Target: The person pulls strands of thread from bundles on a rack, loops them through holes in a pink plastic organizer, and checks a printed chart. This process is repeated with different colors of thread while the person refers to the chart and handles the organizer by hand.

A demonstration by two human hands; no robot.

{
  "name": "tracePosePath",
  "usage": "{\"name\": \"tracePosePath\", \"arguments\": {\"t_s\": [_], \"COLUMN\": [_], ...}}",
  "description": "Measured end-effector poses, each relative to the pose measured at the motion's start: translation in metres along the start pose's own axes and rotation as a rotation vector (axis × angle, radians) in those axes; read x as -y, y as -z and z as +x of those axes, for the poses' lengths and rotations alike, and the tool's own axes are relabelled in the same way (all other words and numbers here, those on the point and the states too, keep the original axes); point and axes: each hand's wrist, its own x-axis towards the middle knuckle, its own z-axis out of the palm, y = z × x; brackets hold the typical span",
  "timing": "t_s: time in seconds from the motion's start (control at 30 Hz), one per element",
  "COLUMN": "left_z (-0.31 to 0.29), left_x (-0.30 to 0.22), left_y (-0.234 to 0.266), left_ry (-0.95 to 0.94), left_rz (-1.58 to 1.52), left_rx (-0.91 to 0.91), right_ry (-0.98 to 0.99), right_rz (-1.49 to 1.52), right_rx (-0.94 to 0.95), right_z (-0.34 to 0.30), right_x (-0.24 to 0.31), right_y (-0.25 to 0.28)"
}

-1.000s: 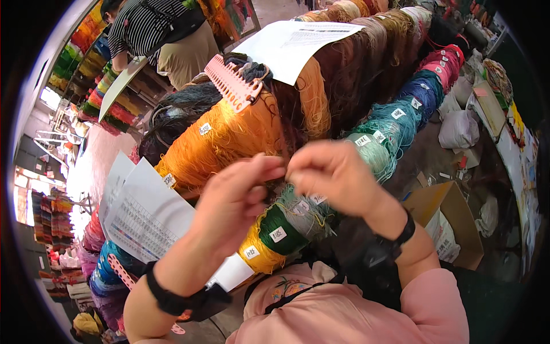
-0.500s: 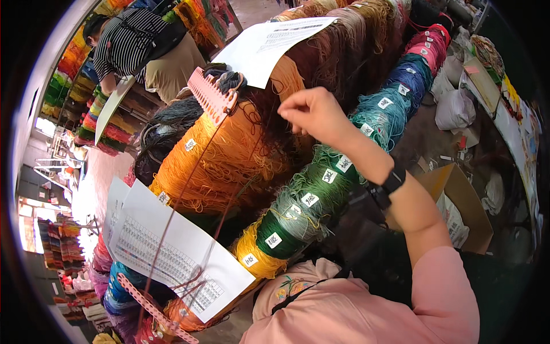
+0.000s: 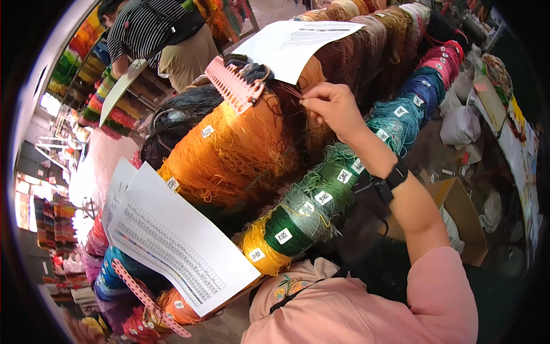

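Observation:
My right hand (image 3: 332, 109) reaches over the yarn racks, thumb and fingertips pinched on thin dark red yarn (image 3: 292, 90). The strands lead left toward a pink card with holes and a toothed edge (image 3: 235, 85), where dark yarn is gathered. Beneath that card hangs a thick bundle of orange yarn (image 3: 223, 155). A second pink holed strip (image 3: 135, 286) lies at the lower left, beside a printed sheet (image 3: 172, 241). My left hand is not visible. A dark watch (image 3: 392, 180) is on my right wrist.
Another printed sheet (image 3: 298, 46) rests on the far yarn. A row of labelled yarn bundles (image 3: 321, 200) runs diagonally in front of me. At right stand a cardboard box (image 3: 458, 212) and a white sack (image 3: 460, 125). A person in a striped top (image 3: 143, 31) bends over at the far left.
My right hand now pinches dark red strands near the upper pink card. The long strands that hung across the lower sheet no longer show there. The view has shifted slightly.

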Motion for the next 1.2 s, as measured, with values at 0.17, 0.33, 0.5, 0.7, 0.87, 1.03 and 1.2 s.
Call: {"name": "tracePosePath", "arguments": {"t_s": [0.17, 0.33, 0.5, 0.7, 0.87, 1.03, 1.2], "left_z": [0.092, 0.146, 0.172, 0.182, 0.182, 0.180, 0.180], "left_x": [0.120, 0.212, 0.280, 0.291, 0.290, 0.286, 0.288], "left_y": [-0.152, -0.268, -0.294, -0.296, -0.291, -0.294, -0.290], "left_ry": [0.359, 0.684, 0.807, 0.706, 0.625, 0.504, 0.488], "left_rz": [-0.012, 0.187, -0.039, 0.026, 0.030, 0.062, -0.021], "left_rx": [0.074, 0.231, 0.216, 0.288, 0.368, 0.327, 0.344], "right_ry": [-0.103, -0.238, -0.275, -0.290, -0.311, -0.322, -0.328], "right_rz": [0.340, 0.685, 0.634, 0.511, 0.555, 0.530, 0.597], "right_rx": [0.068, 0.213, 0.286, 0.277, 0.264, 0.280, 0.256], "right_z": [-0.022, -0.055, -0.078, -0.082, -0.079, -0.075, -0.074], "right_x": [0.026, 0.045, 0.053, 0.046, 0.043, 0.042, 0.041], "right_y": [-0.003, 0.001, 0.002, 0.004, 0.000, -0.004, -0.007]}}
